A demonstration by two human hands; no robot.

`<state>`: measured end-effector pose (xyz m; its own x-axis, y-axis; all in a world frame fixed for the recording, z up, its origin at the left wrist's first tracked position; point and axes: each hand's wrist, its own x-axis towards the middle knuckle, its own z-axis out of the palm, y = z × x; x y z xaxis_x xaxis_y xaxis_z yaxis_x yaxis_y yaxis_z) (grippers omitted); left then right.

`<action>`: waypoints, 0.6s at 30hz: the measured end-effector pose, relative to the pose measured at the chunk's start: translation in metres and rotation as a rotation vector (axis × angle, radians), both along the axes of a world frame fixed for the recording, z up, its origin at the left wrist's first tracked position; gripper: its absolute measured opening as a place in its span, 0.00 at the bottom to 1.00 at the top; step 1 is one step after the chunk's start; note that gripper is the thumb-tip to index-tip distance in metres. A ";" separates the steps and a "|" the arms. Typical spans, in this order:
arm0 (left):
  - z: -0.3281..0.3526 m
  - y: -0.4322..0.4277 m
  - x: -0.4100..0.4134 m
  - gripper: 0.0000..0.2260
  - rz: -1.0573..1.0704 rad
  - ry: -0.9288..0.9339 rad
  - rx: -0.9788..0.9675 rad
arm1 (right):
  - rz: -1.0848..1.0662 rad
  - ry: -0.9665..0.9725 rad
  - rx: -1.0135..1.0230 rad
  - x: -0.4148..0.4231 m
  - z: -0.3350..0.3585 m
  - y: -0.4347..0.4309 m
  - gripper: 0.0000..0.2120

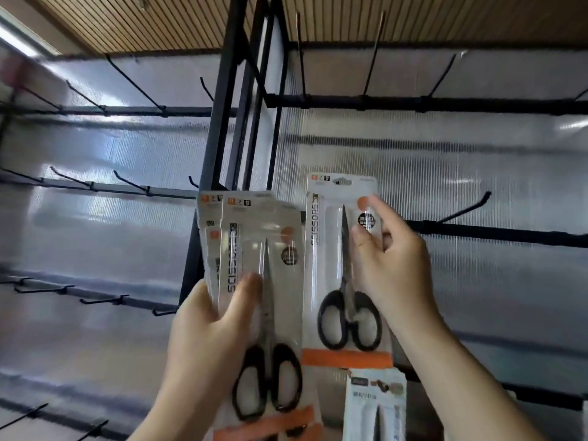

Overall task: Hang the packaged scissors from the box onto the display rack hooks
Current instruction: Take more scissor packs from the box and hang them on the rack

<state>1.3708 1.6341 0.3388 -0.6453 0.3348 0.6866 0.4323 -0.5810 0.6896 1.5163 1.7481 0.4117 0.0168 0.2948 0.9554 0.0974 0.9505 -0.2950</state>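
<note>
My right grip (391, 268) is clamped on a single scissors pack (331, 265). The thumb lies on its clear front beside the blades and the fingers are curled round its right edge. The pack stands upright. Most of it lies to the left of the grip, with its hang slot above my fingers and the black handles below them. An empty black hook (464, 211) on the display rack (477, 105) juts out to the right of the pack, apart from it. My left grip (216, 316) is clamped on a stack of packs (254, 249), thumb across the front. The tops fan out above the thumb and the handles hang below it. Another package (375, 405) shows under the single pack.
</note>
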 end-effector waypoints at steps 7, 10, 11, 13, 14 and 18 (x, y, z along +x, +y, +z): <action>0.012 -0.021 -0.015 0.10 0.033 -0.048 0.089 | -0.142 -0.093 0.003 -0.014 0.014 0.018 0.18; 0.013 -0.019 -0.014 0.10 0.007 -0.062 0.051 | -0.187 -0.118 -0.027 -0.025 0.013 0.028 0.20; 0.013 -0.017 -0.011 0.10 -0.013 -0.071 0.029 | -0.195 -0.113 -0.042 -0.029 0.014 0.031 0.20; 0.010 -0.011 -0.007 0.10 -0.044 -0.066 -0.006 | -0.231 -0.112 -0.085 -0.036 0.017 0.038 0.21; 0.008 -0.007 -0.006 0.11 -0.051 -0.059 -0.027 | -0.266 -0.130 -0.119 -0.040 0.017 0.041 0.22; -0.003 0.009 -0.006 0.14 -0.102 -0.111 -0.100 | -0.319 -0.225 -0.218 -0.047 0.009 0.064 0.23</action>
<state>1.3650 1.6432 0.3358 -0.6743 0.4659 0.5730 0.2926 -0.5438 0.7865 1.4693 1.8117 0.4204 -0.0618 0.5039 0.8615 0.4604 0.7802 -0.4234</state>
